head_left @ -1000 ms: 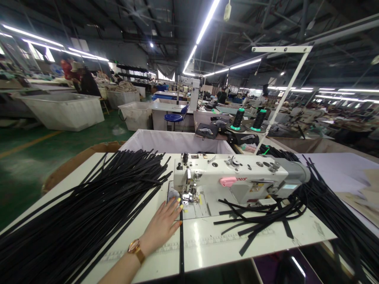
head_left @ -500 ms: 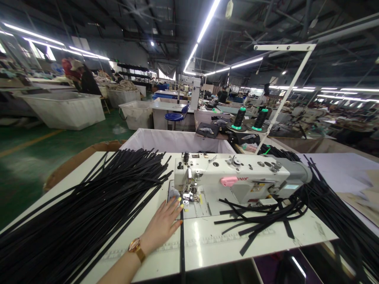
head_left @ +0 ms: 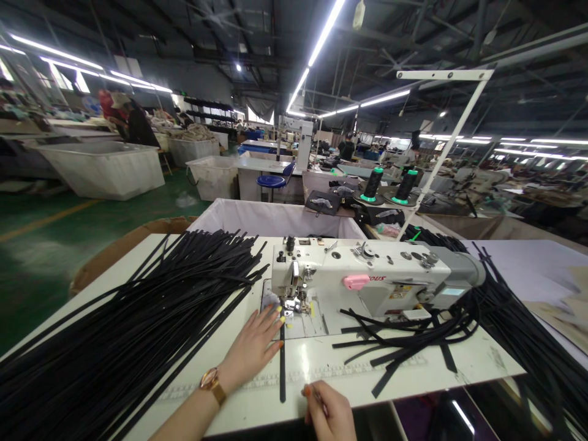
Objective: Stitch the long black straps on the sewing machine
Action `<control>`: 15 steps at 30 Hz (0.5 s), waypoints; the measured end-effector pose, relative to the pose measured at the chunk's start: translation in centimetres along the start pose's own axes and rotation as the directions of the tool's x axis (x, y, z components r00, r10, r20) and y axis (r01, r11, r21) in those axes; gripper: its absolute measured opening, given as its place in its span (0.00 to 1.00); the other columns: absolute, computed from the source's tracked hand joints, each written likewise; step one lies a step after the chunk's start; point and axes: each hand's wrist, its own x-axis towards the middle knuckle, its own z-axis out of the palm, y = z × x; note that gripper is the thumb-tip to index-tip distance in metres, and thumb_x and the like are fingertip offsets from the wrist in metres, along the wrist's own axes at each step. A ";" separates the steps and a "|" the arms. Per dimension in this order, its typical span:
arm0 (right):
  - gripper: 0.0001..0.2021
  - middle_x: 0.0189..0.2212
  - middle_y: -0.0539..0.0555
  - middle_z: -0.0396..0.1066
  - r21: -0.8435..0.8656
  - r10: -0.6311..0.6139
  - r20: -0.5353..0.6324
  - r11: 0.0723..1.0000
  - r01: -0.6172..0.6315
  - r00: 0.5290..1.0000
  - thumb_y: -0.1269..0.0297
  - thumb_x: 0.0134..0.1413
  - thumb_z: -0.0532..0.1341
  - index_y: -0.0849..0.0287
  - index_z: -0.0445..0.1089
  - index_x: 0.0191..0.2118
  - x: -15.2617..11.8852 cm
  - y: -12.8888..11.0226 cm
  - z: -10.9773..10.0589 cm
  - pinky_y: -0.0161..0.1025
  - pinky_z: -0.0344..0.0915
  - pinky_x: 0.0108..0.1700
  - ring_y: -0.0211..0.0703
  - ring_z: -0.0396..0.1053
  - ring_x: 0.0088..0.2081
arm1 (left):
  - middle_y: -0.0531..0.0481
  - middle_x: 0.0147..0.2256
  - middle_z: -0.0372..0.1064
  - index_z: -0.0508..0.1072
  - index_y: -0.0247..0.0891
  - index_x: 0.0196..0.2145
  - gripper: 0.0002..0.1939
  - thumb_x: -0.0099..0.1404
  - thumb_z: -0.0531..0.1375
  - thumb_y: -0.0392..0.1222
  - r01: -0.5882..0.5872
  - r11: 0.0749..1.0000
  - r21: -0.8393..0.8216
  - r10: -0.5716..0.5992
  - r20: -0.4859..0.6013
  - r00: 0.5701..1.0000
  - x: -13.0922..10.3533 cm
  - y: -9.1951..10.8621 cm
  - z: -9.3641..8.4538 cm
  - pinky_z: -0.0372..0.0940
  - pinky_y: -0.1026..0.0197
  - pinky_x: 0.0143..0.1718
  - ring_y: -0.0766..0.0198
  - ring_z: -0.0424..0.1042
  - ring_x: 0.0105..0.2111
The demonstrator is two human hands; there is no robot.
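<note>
My left hand (head_left: 253,339) lies flat with fingers stretched out beside the needle area, touching a narrow black strip (head_left: 282,367). That strip runs from under the presser foot (head_left: 291,306) toward me, its near end lying on the table. The white sewing machine (head_left: 362,272) stands just beyond the hand. At the table's front edge, my right hand (head_left: 328,411) is closed with its fingers curled, right of the strip's end and apart from it. What it grips, if anything, is hidden. A large bundle of black strips (head_left: 151,312) spreads to the left.
Loose black strips (head_left: 404,346) lie under the machine's arm, and more strips (head_left: 528,343) hang at the right. Behind the machine are a white-lined bin (head_left: 275,217), two black thread cones (head_left: 373,184) and a thread stand (head_left: 452,128). A person (head_left: 138,122) is far left.
The strip has slid forward, so its near end now lies on the table instead of running past the front edge. My right hand has come into view. My left hand stays almost in place.
</note>
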 end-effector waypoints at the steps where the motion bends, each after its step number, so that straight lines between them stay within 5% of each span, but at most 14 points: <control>1: 0.19 0.19 0.50 0.67 -0.068 -0.066 -0.020 0.996 0.064 0.998 0.53 0.62 0.51 0.57 0.69 0.26 1.0 0.3 -0.2 0.34 0.58 0.28 0.39 0.65 0.23 | 0.46 0.65 0.50 0.57 0.43 0.63 0.25 0.72 0.48 0.51 -0.001 1.000 0.000 0.001 -0.002 1.000 0.0 0.0 0.0 0.52 0.39 0.62 0.49 0.48 0.65; 7: 0.10 0.24 0.50 0.72 -0.338 -0.130 -0.044 0.935 0.108 0.991 0.65 0.59 0.53 0.56 0.70 0.31 4.5 1.0 -0.1 0.34 0.57 0.30 0.40 0.69 0.27 | 0.46 0.65 0.52 0.58 0.43 0.63 0.24 0.72 0.49 0.50 -0.002 1.000 -0.006 0.002 -0.008 1.000 0.0 -0.1 0.0 0.52 0.39 0.62 0.49 0.48 0.65; 15: 0.08 0.25 0.49 0.73 -0.356 -0.138 -0.009 0.926 0.126 0.990 0.68 0.57 0.54 0.56 0.70 0.32 4.0 1.4 0.2 0.34 0.57 0.31 0.39 0.69 0.28 | 0.46 0.65 0.51 0.58 0.43 0.63 0.25 0.71 0.51 0.49 0.022 0.999 -0.033 -0.021 0.023 1.000 0.1 -0.1 -0.1 0.51 0.38 0.62 0.49 0.48 0.65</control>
